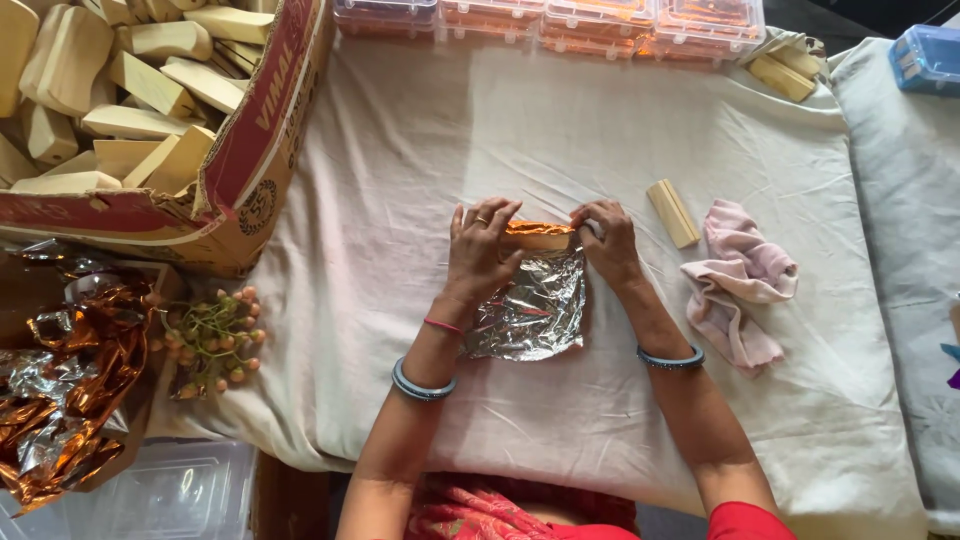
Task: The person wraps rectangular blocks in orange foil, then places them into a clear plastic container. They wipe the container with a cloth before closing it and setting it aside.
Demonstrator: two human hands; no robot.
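We see crinkled, shiny silver foil [530,310] on a matt, creased cream cloth [400,150]. Beside us, smooth pale wooden blocks [120,80] fill a worn cardboard box [240,170].

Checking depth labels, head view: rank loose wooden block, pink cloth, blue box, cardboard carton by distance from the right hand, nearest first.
From the right hand:
1. Loose wooden block, just to its right on the sheet.
2. Pink cloth, further right, past the block.
3. Cardboard carton and blue box, opposite top corners; too close to call.

The foil sheet [528,312] is silver, its folded edge coppery orange. The cloth [400,180] over the worktop is off-white, the rag [738,285] pale pink. The wooden blocks [110,90] are pale tan, their carton [255,120] red-printed.
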